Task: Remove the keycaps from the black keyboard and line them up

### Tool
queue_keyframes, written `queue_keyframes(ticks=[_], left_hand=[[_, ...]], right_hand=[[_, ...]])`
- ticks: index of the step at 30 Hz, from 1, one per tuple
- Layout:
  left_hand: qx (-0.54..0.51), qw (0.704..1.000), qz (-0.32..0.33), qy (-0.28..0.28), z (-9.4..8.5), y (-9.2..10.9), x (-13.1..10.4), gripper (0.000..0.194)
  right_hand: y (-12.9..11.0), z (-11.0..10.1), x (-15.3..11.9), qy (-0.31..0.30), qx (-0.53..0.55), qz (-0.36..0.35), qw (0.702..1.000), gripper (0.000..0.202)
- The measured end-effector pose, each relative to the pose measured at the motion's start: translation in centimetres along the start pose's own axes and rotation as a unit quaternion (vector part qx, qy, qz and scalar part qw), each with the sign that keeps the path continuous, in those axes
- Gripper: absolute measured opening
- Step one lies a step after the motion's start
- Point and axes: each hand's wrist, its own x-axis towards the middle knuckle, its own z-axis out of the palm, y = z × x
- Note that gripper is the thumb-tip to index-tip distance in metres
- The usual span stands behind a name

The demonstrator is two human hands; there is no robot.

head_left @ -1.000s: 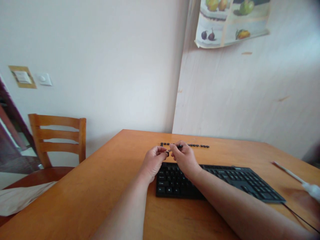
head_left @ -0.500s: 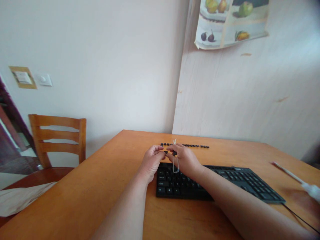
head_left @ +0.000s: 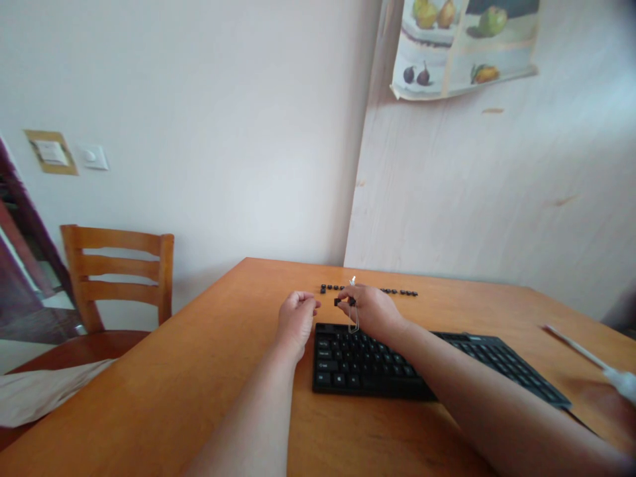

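Note:
My right hand point(head_left: 373, 310) is above the back left part of a black keyboard point(head_left: 370, 382). Its thumb and forefinger pinch a small black keycap point(head_left: 337, 302). The same hand also holds a keycap puller, whose wire loops point(head_left: 353, 326) hang below the fingers; its middle is hidden by the hand. Left of the keyboard's corner, my left hand point(head_left: 294, 323) has its fingers curled together with the thumb, and nothing shows in them. A small gap separates it from the keycap. Behind the hands lies a row of loose black keycaps point(head_left: 394, 291), partly covered by my right hand.
A white stick-like tool point(head_left: 579, 347) lies on the wooden table point(head_left: 223, 371) at the right. The keyboard cable runs off its right end. A wooden chair point(head_left: 122, 268) with a pale cloth point(head_left: 44, 391) stands at the left. A wall is behind the table.
The keycap has passed from my left fingertips into the pinch of my right hand. My hands have drawn slightly apart, and a keycap below the row's left end is now plainly visible.

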Motion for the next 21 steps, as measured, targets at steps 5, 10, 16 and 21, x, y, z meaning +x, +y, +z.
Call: queue_keyframes(ticks=[5,10,16,21], left_hand=[[0.002,1.0,0.012,0.017,-0.2,-1.0,0.7,0.012],[0.0,1.0,0.005,0.019,-0.1,-0.9,0.6,0.013],[0.007,1.0,0.007,0.005,-0.2,-0.8,0.4,0.012],[0.006,1.0,0.003,0.003,-0.2,-0.8,0.4,0.011]], right_hand=[[1.4,0.8,2.7,-0.054,-0.024,0.043,0.997,0.024],[2.7,2.5,5.2,-0.067,-0.036,0.06,0.995,0.023],[3.2,4.4,7.1,-0.089,-0.057,0.088,0.99,0.023],[3.4,5.4,7.9,-0.101,-0.069,0.095,0.988,0.024]])
